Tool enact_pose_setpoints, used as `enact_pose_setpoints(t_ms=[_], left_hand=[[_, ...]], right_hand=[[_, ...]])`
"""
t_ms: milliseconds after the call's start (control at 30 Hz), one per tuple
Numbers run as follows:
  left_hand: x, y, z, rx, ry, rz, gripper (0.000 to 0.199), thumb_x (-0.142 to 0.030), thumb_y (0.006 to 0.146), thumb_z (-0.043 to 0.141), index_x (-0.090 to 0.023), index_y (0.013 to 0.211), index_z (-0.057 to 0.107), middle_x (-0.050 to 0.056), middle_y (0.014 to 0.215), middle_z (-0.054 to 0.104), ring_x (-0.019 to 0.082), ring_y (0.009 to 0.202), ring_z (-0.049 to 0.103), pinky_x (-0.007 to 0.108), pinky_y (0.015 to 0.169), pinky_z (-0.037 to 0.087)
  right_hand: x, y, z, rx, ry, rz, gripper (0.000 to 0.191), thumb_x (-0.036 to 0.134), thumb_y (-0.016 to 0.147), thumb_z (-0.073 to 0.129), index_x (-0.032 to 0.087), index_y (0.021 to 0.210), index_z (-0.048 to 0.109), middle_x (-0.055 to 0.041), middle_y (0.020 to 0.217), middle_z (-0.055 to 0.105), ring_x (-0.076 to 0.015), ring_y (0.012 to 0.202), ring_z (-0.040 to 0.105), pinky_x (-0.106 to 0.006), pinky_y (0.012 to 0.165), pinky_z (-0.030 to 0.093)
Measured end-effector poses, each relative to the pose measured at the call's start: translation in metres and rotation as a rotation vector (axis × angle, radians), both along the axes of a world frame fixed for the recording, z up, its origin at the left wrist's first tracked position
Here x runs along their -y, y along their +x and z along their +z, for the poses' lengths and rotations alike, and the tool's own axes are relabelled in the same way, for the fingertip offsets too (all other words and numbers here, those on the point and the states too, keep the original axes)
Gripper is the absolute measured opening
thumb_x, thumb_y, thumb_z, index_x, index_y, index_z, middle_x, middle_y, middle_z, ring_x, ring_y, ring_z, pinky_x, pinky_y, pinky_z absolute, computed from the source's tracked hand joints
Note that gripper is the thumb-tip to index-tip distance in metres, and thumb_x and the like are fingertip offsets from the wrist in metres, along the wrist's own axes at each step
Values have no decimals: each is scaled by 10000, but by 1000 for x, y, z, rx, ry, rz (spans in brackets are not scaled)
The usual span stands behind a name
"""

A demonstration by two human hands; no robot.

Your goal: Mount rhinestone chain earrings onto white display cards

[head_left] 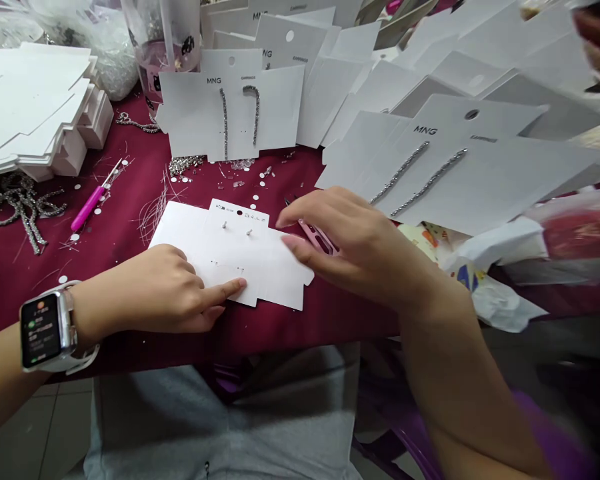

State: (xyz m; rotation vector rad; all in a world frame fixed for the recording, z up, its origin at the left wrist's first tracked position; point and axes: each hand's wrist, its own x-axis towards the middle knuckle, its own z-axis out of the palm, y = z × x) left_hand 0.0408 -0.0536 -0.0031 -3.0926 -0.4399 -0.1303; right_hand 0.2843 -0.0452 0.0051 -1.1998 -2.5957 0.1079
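Observation:
A white earring card [267,277] lies back side up on the cloth, with two small earring posts and nuts sticking out near its top. Thread stitches or little holes show lower on the card. My left hand [175,287] rests on the card's lower part, index finger stretched out and pressing near the stitches, other fingers curled. Over the card's right edge hovers my right hand [350,243], thumb and fingers apart with nothing between them. Beneath it, partly hidden, lies a pink-handled tool [317,238] with a dark tip.
A magenta seam ripper-like hook tool [91,207] lies left, near rhinestone chains [25,207] and stacked white cards [30,113]. Behind stand finished earring cards [190,120], a clear cup [163,40] and more cards [430,167] at right. Small beads [185,165] and thread scraps litter the cloth.

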Motion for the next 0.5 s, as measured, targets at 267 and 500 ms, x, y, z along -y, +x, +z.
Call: enact_pose_setpoints(t_ms=[267, 500], left_hand=[[-2, -1, -3, 117, 40, 38, 336, -286, 899, 394, -188, 1166, 574, -30, 480, 610, 92, 419, 541, 219, 453, 319], [-16, -1, 2, 201, -11, 277, 304, -340, 916, 391, -258, 1093, 625, 2, 732, 661, 105, 634, 573, 205, 571, 382]], right_hand=[[17, 22, -34, 15, -93, -707, 436, 494, 811, 499, 136, 1059, 481, -153, 1088, 481, -248, 915, 551, -390, 786, 458], [31, 14, -31, -92, 129, -627, 294, 414, 828, 515, 165, 984, 529, -110, 995, 536, -248, 959, 509, -388, 849, 420]])
